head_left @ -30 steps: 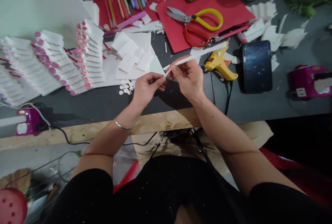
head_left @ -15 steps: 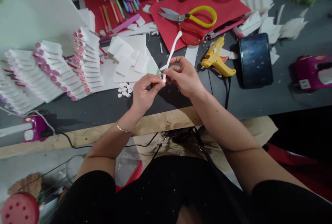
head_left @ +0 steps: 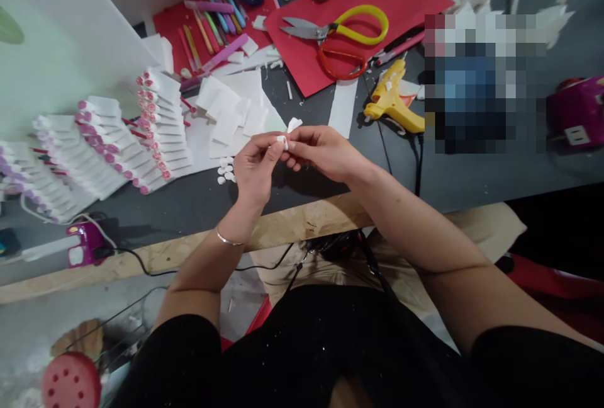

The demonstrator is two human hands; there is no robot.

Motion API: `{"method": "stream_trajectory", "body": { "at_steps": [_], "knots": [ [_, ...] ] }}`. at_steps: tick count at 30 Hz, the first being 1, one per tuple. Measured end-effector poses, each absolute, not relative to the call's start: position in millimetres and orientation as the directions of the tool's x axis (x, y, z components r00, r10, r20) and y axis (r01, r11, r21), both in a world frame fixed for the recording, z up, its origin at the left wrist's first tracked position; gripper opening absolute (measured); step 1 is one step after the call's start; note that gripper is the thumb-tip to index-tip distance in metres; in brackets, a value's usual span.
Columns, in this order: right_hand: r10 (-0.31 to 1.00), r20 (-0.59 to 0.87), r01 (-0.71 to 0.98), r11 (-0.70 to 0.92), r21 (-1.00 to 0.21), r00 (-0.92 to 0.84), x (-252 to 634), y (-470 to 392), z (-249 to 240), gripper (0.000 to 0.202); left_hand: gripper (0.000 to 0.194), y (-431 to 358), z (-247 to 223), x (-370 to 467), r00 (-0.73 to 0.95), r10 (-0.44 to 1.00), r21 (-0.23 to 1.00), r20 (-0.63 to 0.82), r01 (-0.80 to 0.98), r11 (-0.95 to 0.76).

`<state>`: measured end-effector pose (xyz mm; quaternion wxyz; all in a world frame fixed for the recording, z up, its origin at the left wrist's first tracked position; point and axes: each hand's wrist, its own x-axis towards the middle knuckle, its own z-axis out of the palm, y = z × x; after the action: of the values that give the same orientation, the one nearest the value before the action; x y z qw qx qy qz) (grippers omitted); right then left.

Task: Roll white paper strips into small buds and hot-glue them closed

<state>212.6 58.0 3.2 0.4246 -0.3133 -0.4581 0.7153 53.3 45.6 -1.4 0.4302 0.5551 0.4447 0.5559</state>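
My left hand [head_left: 257, 162] is closed, its thumb and forefinger pinching a thin white strip [head_left: 282, 141], perhaps paper or foam. One end of the strip is bunched into a small curl at the fingertips. From the other side my right hand [head_left: 321, 151] pinches the same strip, and a free white end shows above its forefinger. The fingertips of both hands almost meet over the table's front part. Beside my left hand lie several small white discs [head_left: 225, 172]. Behind the hands is a loose pile of white squares [head_left: 226, 112].
Rows of white sticks with pink and purple tips [head_left: 158, 124] stand at left. Scissors [head_left: 330, 30] lie on red paper [head_left: 306, 77]. A yellow glue gun [head_left: 391, 102] with its cable sits at right. Coloured sticks [head_left: 212, 24] and purple power sockets [head_left: 83, 244] are also around.
The long strip that stood up between my hands is now mostly gathered at my fingertips. Both hands have shifted slightly left and closer together. The view has tilted a little.
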Motion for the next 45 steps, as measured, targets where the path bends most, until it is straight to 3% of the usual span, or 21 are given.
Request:
{"method": "stream_trajectory", "body": {
  "at_steps": [4, 8, 12, 17, 25, 33, 38, 45],
  "knots": [
    [0.898, -0.002, -0.261, -0.131, -0.956, -0.441, 210.5, 54.3, 2.9, 0.055, 0.037, 47.7, -0.9, 51.5, -0.044, 0.968, 0.969, 0.248, 0.017, -0.248],
    [0.929, 0.147, -0.057, 0.136, -0.989, -0.340, 211.1, 51.3, 3.3, 0.047, 0.039, 47.8, -3.6, 50.9, -0.057, 0.967, 0.968, 0.249, 0.011, -0.249],
    [0.912, 0.325, 0.171, 0.372, -0.912, -0.248, 212.4, 49.7, 3.9, 0.030, 0.044, 47.0, -4.7, 51.2, -0.046, 0.973, 0.974, 0.226, 0.019, -0.226],
    [0.862, 0.449, 0.271, 0.501, -0.822, -0.234, 212.3, 49.0, 4.0, 0.016, 0.044, 47.0, -4.6, 49.8, -0.056, 0.965, 0.966, 0.257, 0.038, -0.255],
    [0.837, 0.475, 0.227, 0.536, -0.813, -0.273, 211.5, 48.4, 7.5, 0.018, 0.035, 49.9, -5.1, 48.1, -0.051, 0.963, 0.964, 0.264, 0.027, -0.263],
    [0.899, 0.353, 0.231, 0.412, -0.881, -0.258, 210.0, 45.6, 5.7, 0.012, 0.033, 55.4, -14.8, 42.2, -0.084, 0.962, 0.965, 0.259, 0.077, -0.252],
    [0.865, 0.423, 0.228, 0.485, -0.844, -0.270, 211.1, 46.1, 7.3, 0.015, 0.034, 54.9, -13.5, 44.2, -0.093, 0.955, 0.958, 0.283, 0.082, -0.275],
    [0.880, 0.401, 0.302, 0.466, -0.832, -0.254, 210.7, 46.7, 5.6, 0.017, 0.035, 57.3, -1.6, 41.4, 0.009, 0.986, 0.984, 0.169, 0.054, -0.169]
  ]
}}
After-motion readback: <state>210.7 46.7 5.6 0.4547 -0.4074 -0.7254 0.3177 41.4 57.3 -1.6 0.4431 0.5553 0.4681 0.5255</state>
